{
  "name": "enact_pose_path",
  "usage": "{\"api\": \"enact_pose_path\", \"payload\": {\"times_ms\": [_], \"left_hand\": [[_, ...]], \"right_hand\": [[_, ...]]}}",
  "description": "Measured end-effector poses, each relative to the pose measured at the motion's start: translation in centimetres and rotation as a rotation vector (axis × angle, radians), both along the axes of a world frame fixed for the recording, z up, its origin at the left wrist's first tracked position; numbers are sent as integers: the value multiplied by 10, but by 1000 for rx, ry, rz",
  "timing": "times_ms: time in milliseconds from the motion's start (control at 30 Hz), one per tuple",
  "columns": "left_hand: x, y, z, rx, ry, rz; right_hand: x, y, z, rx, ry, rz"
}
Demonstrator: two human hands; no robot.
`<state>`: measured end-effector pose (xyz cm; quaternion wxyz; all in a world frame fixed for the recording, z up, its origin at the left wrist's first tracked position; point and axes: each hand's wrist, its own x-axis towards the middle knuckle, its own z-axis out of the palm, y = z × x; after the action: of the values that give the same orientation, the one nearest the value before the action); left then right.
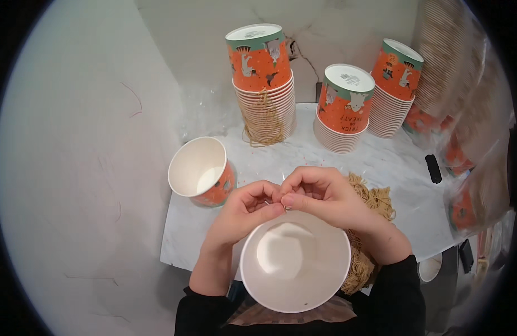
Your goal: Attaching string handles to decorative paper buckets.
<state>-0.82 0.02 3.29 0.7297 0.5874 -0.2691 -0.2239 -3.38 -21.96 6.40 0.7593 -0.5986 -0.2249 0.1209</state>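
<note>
A large white-lined paper bucket (331,274) sits close in front of me, its open mouth facing up. Over its far rim my left hand (250,207) and my right hand (320,196) meet, fingertips pinched together. Something tiny shows between the fingertips, too small to name. Beside my right forearm lies a bundle of tan string (359,269), partly hidden by the arm. To the left of my hands, a second orange paper bucket (213,187) stands tilted with its mouth toward me.
Upside-down orange and green buckets stand in a tall stack (261,67) at the back, with tan string (264,120) draped on it. Two more stacks, a middle one (343,109) and a right one (397,84), stand alongside. Plastic-wrapped buckets (460,151) and a black object (433,168) are at right.
</note>
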Motion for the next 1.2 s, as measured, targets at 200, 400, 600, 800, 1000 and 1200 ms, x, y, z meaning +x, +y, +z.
{"api": "enact_pose_path", "payload": {"times_ms": [200, 400, 600, 800, 1000, 1200], "left_hand": [[8, -3, -29, -177, 372, -20], [9, -7, -38, -312, 513, -49], [8, -11, -46, -203, 412, 79], [10, -11, -53, -191, 396, 119], [12, -11, -63, -242, 306, 81], [12, -11, -62, -245, 303, 71]], "right_hand": [[13, 2, -22, -39, 1, -19], [28, 9, -35, -97, -51, -82], [38, 5, -42, -150, -76, -80], [38, -7, -21, -310, -111, -99], [37, -45, -6, -679, -563, 8], [29, -35, -2, -707, -870, -238]]}}
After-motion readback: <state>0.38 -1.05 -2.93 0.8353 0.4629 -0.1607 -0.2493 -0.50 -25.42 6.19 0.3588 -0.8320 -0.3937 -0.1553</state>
